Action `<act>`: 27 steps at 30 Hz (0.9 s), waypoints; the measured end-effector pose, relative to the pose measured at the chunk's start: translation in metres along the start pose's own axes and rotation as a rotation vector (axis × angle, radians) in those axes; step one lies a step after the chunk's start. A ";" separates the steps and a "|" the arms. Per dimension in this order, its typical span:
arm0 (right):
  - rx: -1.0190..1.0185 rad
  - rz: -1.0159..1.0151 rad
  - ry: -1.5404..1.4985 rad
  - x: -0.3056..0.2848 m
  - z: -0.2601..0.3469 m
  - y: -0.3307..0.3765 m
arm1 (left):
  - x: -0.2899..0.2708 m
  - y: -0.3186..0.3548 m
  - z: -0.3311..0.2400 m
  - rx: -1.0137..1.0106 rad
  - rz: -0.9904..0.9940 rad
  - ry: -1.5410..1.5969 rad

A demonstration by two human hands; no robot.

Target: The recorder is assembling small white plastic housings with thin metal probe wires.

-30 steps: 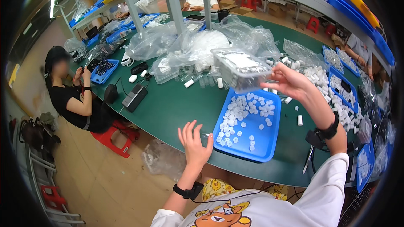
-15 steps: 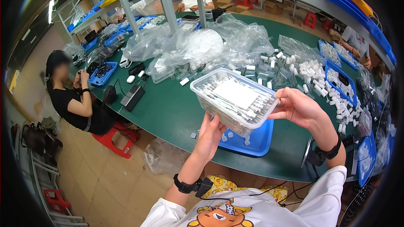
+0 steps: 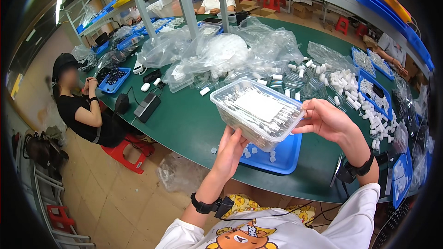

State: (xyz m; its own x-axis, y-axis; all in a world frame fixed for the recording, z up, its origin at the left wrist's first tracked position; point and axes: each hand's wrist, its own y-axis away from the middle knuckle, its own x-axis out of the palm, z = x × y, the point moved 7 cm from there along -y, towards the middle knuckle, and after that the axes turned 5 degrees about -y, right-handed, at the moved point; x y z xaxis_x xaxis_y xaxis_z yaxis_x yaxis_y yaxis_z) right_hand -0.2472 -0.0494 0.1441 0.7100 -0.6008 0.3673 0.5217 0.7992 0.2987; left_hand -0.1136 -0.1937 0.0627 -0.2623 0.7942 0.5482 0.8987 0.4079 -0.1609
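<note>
- Since the picture from a second ago, your left hand (image 3: 229, 150) has come across to the plastic box (image 3: 254, 134), and the box has come closer to you.
- Your left hand holds the box's near side, lower left of its middle. Some fingers are hidden. Good holding here means letting this hand carry weight from below.
- In the middle of the frame, the box hangs over the blue tray (image 3: 288, 157). It is full of thin sticks (image 3: 230, 94), with a white card (image 3: 258, 103) on top. Try to keep it flat, so no sticks slide out.
- Your right hand (image 3: 328, 119) pinches the box's right corner. Keep that pinch snug, but don't squash the thin wall.
- At the left of the frame, a person (image 3: 78, 101) in black sits on a red stool (image 3: 127, 154).
- Across the green table (image 3: 194, 120), clear bags (image 3: 272, 50) lie at the upper middle.
- Many white caps (image 3: 339, 78) lie loose at the upper right, so keep your right elbow away.
</note>
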 end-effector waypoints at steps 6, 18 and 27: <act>-0.003 0.008 0.005 0.004 0.001 0.000 | -0.002 0.001 -0.003 0.011 -0.002 0.001; -0.005 0.025 0.022 0.010 0.003 -0.002 | -0.003 0.003 -0.008 0.032 -0.008 -0.009; -0.005 0.020 0.020 0.011 0.003 -0.003 | -0.005 0.003 -0.009 0.034 -0.015 -0.008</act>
State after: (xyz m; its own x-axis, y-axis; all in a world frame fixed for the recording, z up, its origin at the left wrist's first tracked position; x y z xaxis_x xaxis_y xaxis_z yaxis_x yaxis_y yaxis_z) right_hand -0.2421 -0.0587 0.1497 0.7296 -0.5844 0.3552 0.5096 0.8110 0.2875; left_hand -0.1059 -0.2008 0.0671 -0.2782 0.7916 0.5440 0.8824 0.4344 -0.1808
